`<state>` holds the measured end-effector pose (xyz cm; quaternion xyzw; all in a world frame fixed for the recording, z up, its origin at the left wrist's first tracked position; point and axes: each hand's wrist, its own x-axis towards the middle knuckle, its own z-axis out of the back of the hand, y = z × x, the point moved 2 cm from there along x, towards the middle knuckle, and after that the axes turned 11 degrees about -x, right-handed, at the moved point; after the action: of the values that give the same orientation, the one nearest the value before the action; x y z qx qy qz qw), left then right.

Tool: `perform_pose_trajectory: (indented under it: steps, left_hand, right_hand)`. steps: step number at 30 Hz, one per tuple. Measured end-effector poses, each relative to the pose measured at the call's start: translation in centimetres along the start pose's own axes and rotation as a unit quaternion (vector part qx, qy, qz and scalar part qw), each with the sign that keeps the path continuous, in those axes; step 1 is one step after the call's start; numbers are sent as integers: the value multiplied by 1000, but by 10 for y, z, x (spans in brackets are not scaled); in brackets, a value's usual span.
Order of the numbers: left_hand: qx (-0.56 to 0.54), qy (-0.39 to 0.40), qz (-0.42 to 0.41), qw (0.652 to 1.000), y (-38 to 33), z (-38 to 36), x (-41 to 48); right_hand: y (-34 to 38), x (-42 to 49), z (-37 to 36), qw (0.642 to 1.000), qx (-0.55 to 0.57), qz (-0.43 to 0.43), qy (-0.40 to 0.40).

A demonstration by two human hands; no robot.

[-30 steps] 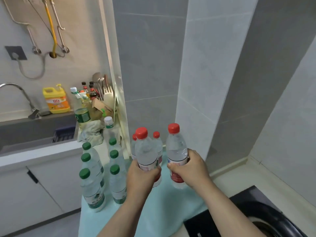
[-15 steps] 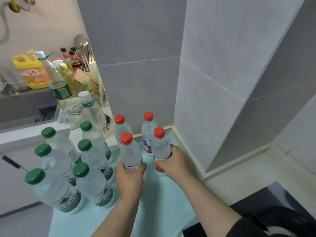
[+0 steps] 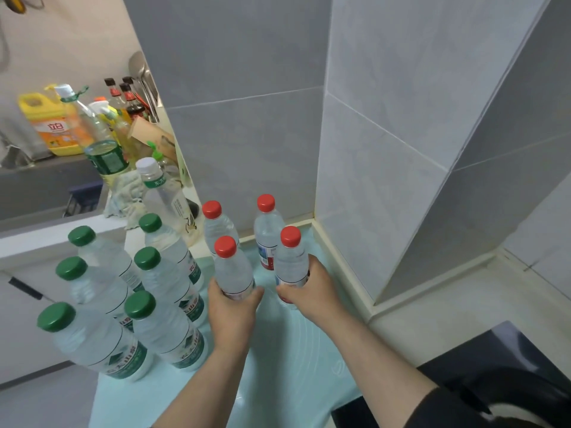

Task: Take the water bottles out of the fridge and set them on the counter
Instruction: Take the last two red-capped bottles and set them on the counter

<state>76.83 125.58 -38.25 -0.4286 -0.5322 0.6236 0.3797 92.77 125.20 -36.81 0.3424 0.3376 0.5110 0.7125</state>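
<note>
- Fingers (image 3: 256, 293) of the left hand (image 3: 230, 313) are wrapped around the lower body of a red-capped bottle (image 3: 230, 270)
- Right hand (image 3: 312, 291) grips a second red-capped bottle (image 3: 290, 261) the same way
- Both bottles stand upright on the pale green mat (image 3: 278, 366) on the counter (image 3: 432, 307)
- Two more red-capped bottles (image 3: 216, 223) stand just behind, near the tiled wall (image 3: 247, 149)
- Six green-capped bottles (image 3: 160, 322) stand in a group to the left
</note>
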Motion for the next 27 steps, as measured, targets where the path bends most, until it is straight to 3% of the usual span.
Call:
perform_pose_trajectory:
  steps: [4,7,10,13,18,27]
  left_hand:
    - [-12,22,-82,996,-47,9,-16]
    - [-9,34,-133,990,-90,27,-34]
    - [0,37,-182,983,-136,59,-50]
    - [64,24,-265,962,-179,108,-59]
    - [121,-24,-347,930,-248,210,-89]
    - [175,-220,-444,851,-336,433,-195]
  right_hand:
    - [14,-8,12,999,32,15,17]
    - [42,-21,31,998,23,42,-31]
    - [87,-43,49,985,-47,133,-104]
    - [143,-69,48,966,-56,220,-121]
    - [244,-121,24,938,8,340,-62]
    - [410,-258,-57,853,81,513,48]
